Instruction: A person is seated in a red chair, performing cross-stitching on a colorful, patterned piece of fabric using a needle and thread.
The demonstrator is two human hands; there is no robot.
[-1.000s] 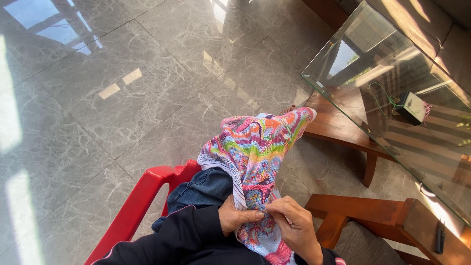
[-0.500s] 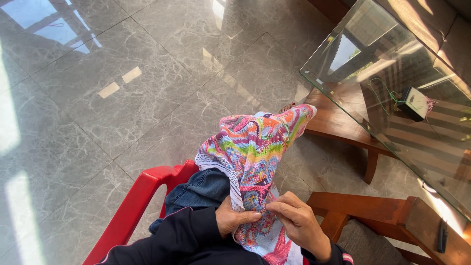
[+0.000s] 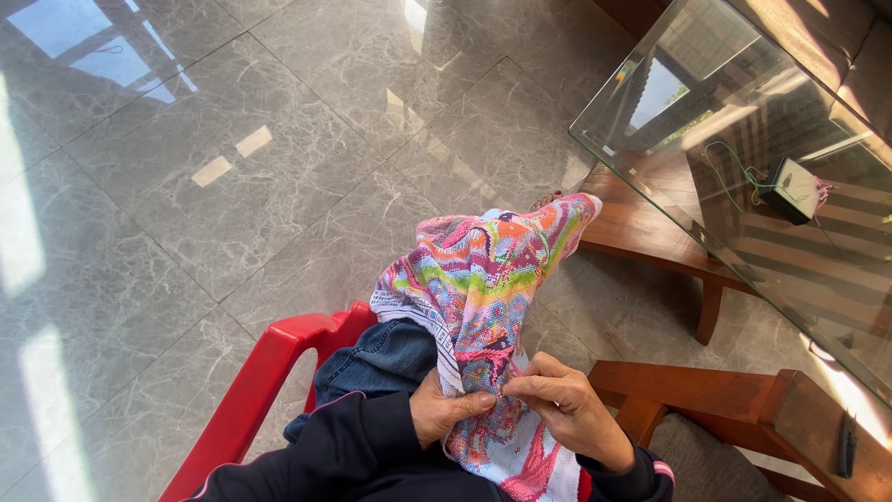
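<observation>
Multicoloured cross-stitch cloth (image 3: 483,288) draped over knee, crumpled, lower part pinched at lap

Cloth (image 3: 483,279) on lap (glass table (image 3: 743,167) to the right).

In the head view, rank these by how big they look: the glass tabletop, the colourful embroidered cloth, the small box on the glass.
1. Glass tabletop, largest, though cut off by the frame.
2. Colourful embroidered cloth, pinched by both hands; being nearer the camera may enlarge it.
3. Small box, clearly smallest.
</observation>
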